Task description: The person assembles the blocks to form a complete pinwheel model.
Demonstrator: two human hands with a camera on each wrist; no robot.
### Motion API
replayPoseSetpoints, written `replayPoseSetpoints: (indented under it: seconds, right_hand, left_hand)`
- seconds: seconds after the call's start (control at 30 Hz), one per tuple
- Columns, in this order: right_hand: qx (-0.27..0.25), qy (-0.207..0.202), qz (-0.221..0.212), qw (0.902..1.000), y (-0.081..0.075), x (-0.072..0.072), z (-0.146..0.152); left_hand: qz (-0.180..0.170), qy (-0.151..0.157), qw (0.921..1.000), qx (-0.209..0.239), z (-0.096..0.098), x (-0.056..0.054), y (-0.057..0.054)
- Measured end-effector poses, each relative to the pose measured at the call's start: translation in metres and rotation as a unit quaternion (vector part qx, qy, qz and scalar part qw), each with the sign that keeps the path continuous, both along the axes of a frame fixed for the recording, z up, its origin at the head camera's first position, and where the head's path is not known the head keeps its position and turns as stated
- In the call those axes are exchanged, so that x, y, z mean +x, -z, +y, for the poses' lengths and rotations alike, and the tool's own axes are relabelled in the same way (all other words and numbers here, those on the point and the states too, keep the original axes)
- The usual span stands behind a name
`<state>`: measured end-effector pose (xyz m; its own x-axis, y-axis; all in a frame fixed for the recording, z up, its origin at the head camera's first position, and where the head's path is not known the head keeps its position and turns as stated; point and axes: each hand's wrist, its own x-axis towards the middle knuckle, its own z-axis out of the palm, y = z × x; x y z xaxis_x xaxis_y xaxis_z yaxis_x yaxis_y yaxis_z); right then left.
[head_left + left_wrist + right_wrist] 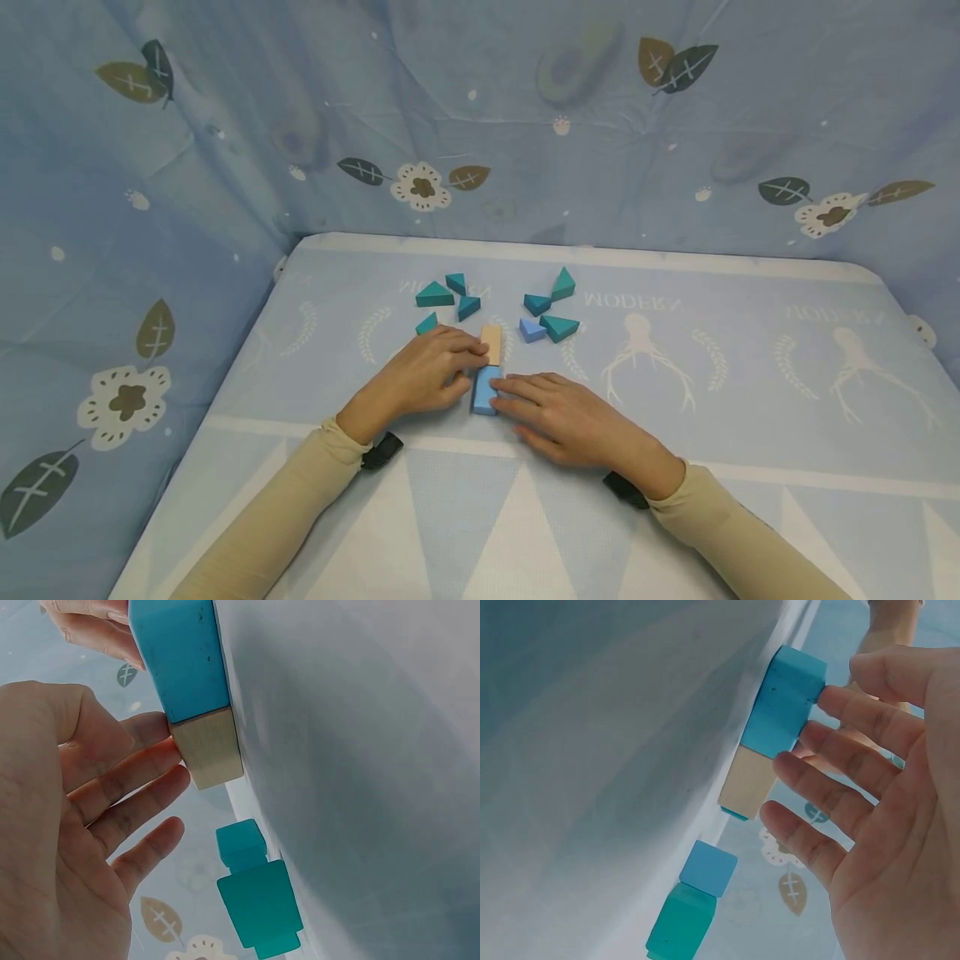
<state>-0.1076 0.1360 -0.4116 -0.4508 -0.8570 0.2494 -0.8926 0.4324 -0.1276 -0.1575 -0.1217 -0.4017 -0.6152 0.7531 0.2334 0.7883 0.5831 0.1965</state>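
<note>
A blue rectangular block [487, 390] and a natural wood block [491, 343] lie end to end on the table. My left hand [423, 371] is at their left side, its fingertips touching the wood block [208, 748] near the joint. From the right, my right hand [562, 417] rests its fingertips against the blue block [786, 701]. Fingers on both hands are fairly straight, and neither hand curls round a block. In the right wrist view, the wood block [748, 780] meets the far end of the blue one.
Several teal triangular blocks, among them one large triangle [435, 295], lie behind my left hand. Further right sit more teal triangles [560, 327] and a periwinkle triangle [532, 331]. A patterned cloth covers the table [720, 367]; blue curtains [480, 108] hang behind and at the left.
</note>
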Motion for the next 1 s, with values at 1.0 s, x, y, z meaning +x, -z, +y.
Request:
replayPoseSetpoints:
  seconds: [1.0]
  right_hand:
    - [-0.035,0.088,-0.021,0.9953,-0.008,-0.025,0.021]
  left_hand:
    - [0.002,-0.003,1.0000,0.002,0.003,-0.002,0.001]
